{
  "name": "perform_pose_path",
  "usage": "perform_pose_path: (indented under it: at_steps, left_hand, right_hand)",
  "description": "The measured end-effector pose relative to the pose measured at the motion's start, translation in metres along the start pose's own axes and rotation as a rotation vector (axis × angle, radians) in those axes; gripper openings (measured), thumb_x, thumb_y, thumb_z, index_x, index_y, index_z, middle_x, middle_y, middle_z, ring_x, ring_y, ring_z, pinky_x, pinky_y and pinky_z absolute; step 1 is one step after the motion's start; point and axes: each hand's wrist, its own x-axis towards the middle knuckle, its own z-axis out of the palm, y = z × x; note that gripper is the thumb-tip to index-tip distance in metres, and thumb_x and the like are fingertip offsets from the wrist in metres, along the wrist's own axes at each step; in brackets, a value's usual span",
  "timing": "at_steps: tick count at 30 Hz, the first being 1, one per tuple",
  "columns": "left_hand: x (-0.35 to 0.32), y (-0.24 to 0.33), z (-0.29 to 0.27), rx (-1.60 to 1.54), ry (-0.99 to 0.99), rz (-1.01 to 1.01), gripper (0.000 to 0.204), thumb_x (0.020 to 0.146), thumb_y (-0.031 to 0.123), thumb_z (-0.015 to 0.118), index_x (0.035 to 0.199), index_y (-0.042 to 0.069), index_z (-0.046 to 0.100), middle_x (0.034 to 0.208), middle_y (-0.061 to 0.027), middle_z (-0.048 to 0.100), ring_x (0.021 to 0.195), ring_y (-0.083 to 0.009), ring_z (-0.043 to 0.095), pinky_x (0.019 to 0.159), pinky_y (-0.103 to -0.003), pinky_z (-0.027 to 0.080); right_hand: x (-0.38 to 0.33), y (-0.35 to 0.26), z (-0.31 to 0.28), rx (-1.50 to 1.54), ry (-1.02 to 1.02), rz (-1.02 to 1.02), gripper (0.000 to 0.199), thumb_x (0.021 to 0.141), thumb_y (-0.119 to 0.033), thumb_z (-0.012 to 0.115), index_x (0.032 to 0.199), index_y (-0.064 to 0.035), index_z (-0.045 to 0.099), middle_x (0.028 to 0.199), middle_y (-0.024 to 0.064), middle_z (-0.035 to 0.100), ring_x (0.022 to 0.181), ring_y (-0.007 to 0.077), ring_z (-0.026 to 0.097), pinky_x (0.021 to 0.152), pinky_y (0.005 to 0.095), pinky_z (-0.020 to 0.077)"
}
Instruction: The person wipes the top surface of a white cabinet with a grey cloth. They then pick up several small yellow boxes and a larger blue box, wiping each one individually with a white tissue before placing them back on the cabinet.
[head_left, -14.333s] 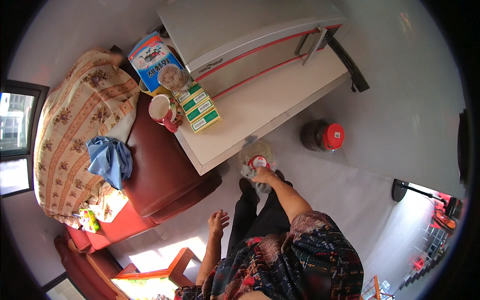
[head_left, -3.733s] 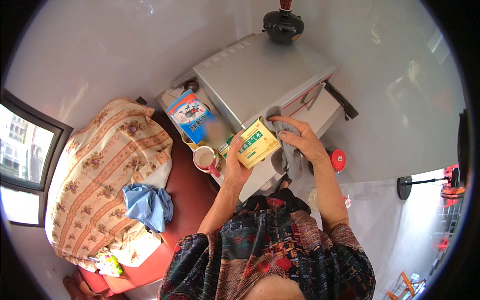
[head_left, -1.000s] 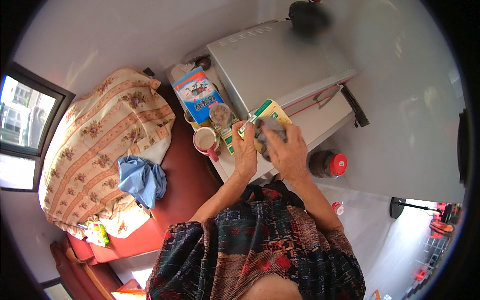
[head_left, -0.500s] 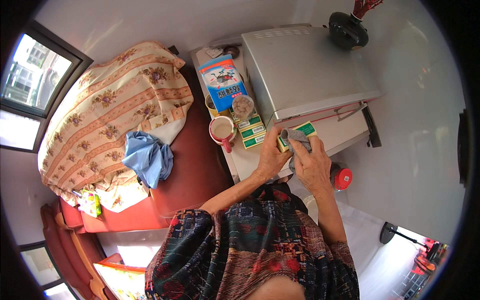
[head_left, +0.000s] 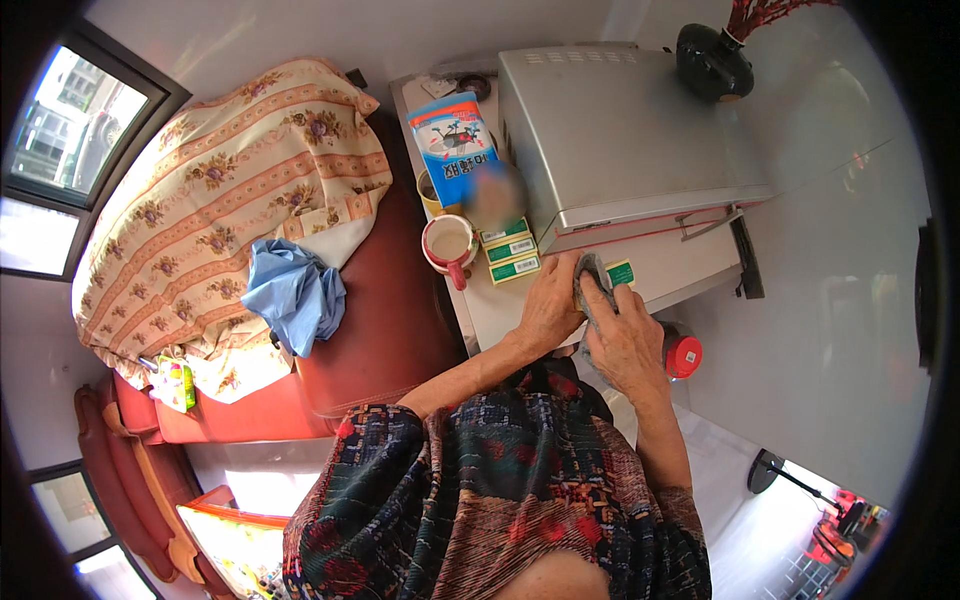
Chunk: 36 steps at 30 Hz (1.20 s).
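My left hand [head_left: 550, 303] is closed around one end of a small green and yellow box [head_left: 620, 272], most of which the hands and cloth hide. My right hand [head_left: 627, 345] presses a folded grey cloth [head_left: 588, 268] against that box, its fingers bent over the fabric. To the left of the hands, several similar boxes [head_left: 514, 270] are stacked on the white cabinet top [head_left: 490, 320]. Beside them is a white and red mug [head_left: 450, 243] with its handle toward me. A blue packet [head_left: 450, 150] leans behind the mug.
A silver microwave-like appliance [head_left: 630, 140] fills the back of the cabinet, with a black vase [head_left: 714, 65] on top. A red-lidded jar [head_left: 683, 357] stands right of my hands. On the left, a red sofa [head_left: 385, 320] carries a floral cover [head_left: 230, 190] and blue cloth [head_left: 294, 295].
The grey cloth has shifted across the box, leaving less of the box visible between my hands. The whole view has moved slightly.
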Motion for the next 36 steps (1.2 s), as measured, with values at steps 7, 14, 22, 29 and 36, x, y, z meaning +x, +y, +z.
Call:
perform_pose_path:
  at_steps: [7, 14, 22, 29, 36]
  left_hand:
    - [-0.003, 0.002, -0.004, -0.048, -0.082, 0.059, 0.066, 0.068, 0.011, 0.077, 0.122, 0.003, 0.041, 0.103, -0.0152, 0.059, 0.096, -0.0345, 0.055, 0.078, -0.042, 0.047]
    - [0.007, 0.002, -0.006, 0.027, 0.018, -0.026, 0.056, 0.068, 0.012, 0.077, 0.113, 0.004, 0.043, 0.100, -0.0142, 0.060, 0.092, -0.0320, 0.056, 0.077, -0.040, 0.048]
    - [0.021, -0.009, -0.017, -0.909, 0.046, -0.452, 0.043, 0.079, 0.014, 0.073, 0.108, 0.008, 0.042, 0.095, -0.0036, 0.054, 0.086, -0.0102, 0.054, 0.071, -0.024, 0.049]
    - [0.024, 0.012, -0.014, -1.102, 0.104, -0.647, 0.037, 0.088, 0.024, 0.065, 0.109, 0.007, 0.041, 0.095, -0.0040, 0.054, 0.084, -0.0097, 0.053, 0.067, -0.023, 0.048]
    - [0.024, -0.003, -0.015, -1.250, 0.225, -0.697, 0.031, 0.091, 0.024, 0.060, 0.111, 0.008, 0.041, 0.096, -0.0047, 0.055, 0.085, -0.0109, 0.055, 0.071, -0.025, 0.049]
  right_hand:
    - [0.004, 0.030, 0.004, -0.064, -0.142, 0.161, 0.062, 0.074, -0.012, 0.060, 0.134, -0.0171, 0.043, 0.093, 0.0112, 0.049, 0.090, 0.0304, 0.055, 0.071, 0.0418, 0.0492]
    - [-0.010, 0.011, 0.032, 0.017, -0.128, 0.235, 0.055, 0.078, -0.017, 0.059, 0.130, -0.0115, 0.043, 0.096, 0.0145, 0.054, 0.091, 0.0337, 0.056, 0.073, 0.0443, 0.0484]
    - [-0.017, 0.046, 0.022, 0.475, 0.297, 0.227, 0.046, 0.080, -0.013, 0.058, 0.125, -0.0089, 0.051, 0.102, 0.0192, 0.055, 0.094, 0.0360, 0.056, 0.081, 0.0413, 0.0456]
    - [0.030, 0.008, 0.037, -0.145, 0.524, 0.043, 0.054, 0.068, -0.010, 0.066, 0.121, -0.0136, 0.055, 0.100, 0.0136, 0.049, 0.089, 0.0316, 0.052, 0.071, 0.0420, 0.0469]
    - [-0.012, 0.000, 0.045, 0.231, 0.151, -0.138, 0.048, 0.069, -0.012, 0.066, 0.117, -0.0144, 0.059, 0.102, 0.0108, 0.049, 0.094, 0.0285, 0.053, 0.075, 0.0396, 0.0479]
